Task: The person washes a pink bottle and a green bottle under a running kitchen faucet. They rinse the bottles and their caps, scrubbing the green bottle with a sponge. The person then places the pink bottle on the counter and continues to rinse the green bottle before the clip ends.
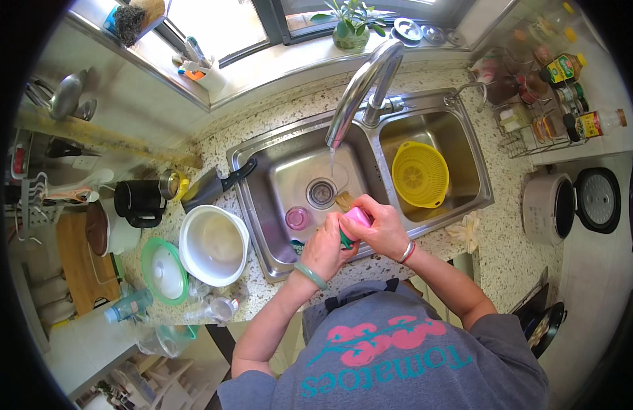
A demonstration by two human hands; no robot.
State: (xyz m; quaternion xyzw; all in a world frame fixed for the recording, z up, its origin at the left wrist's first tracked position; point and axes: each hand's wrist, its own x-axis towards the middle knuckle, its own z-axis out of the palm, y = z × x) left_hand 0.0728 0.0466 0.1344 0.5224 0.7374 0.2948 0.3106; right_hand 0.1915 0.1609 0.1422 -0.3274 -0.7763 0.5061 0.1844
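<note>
Over the front edge of the steel sink (pixel 262 256), my left hand (pixel 322 249) and my right hand (pixel 383 231) meet around a small pink object (pixel 358 217). A green part (pixel 346 240) shows beneath my left fingers; whether it belongs to the pink object I cannot tell. Both hands are closed, and their fingers cover most of what they hold. A thin stream of water falls from the chrome tap (pixel 344 102) into the left basin. A round, clear pink piece (pixel 298 218) lies there, left of the drain (pixel 322 193). Close to my fingers is a brownish scrap (pixel 344 201).
In the right basin sits a yellow colander (pixel 420 175). Left of the sink are a knife (pixel 217 186), a white bowl (pixel 214 246), a green-rimmed lid (pixel 165 272) and a black jug (pixel 140 203). An open rice cooker (pixel 549 208) and a bottle rack (pixel 535 126) stand at right.
</note>
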